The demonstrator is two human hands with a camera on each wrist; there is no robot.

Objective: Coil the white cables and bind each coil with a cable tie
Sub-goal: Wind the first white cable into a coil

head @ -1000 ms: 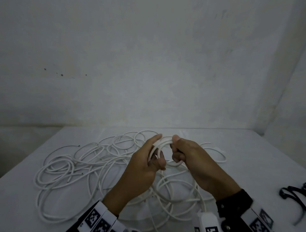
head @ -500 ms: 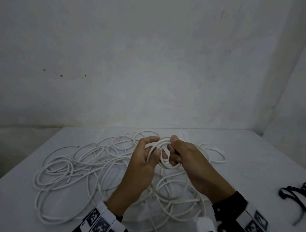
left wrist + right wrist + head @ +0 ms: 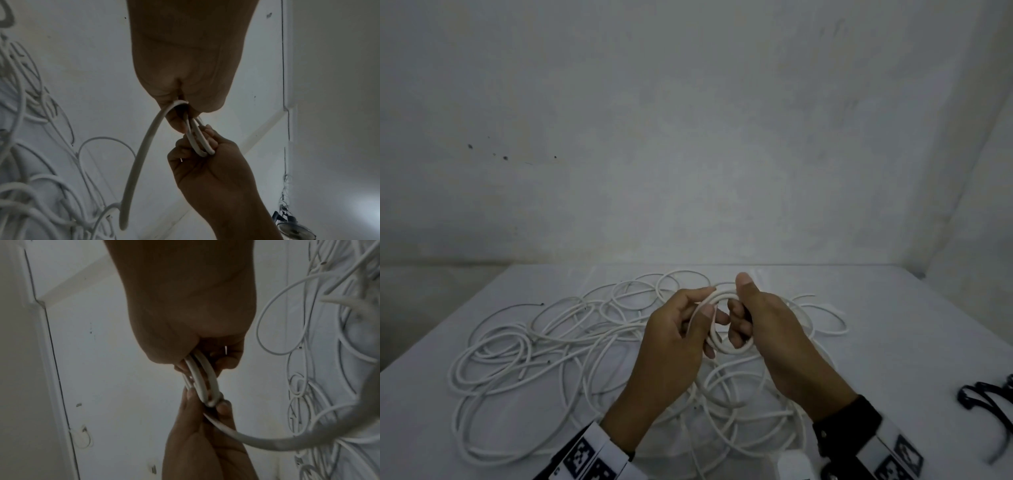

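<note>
A small coil (image 3: 732,349) of white cable is held upright between both hands above the table. My left hand (image 3: 707,303) pinches its left side with thumb and fingers. My right hand (image 3: 741,301) grips its right side with fingers curled through the ring and the thumb standing up. In the left wrist view the coil (image 3: 197,138) shows two or three turns, and a loose length (image 3: 144,154) runs from my left hand down to the pile. The right wrist view shows the coil (image 3: 203,378) edge-on between both hands. Loose tangled cable (image 3: 534,342) covers the table under and left of the hands.
The white table (image 3: 893,342) stands against a pale wall, with a corner at the right. Black cable ties (image 3: 986,401) lie near the table's right edge. More cable loops (image 3: 822,318) lie just behind and right of the hands.
My left hand has wrapped cable round the coil and now pinches its left side. My right thumb has lifted off the top. Both hands sit slightly nearer to me.
</note>
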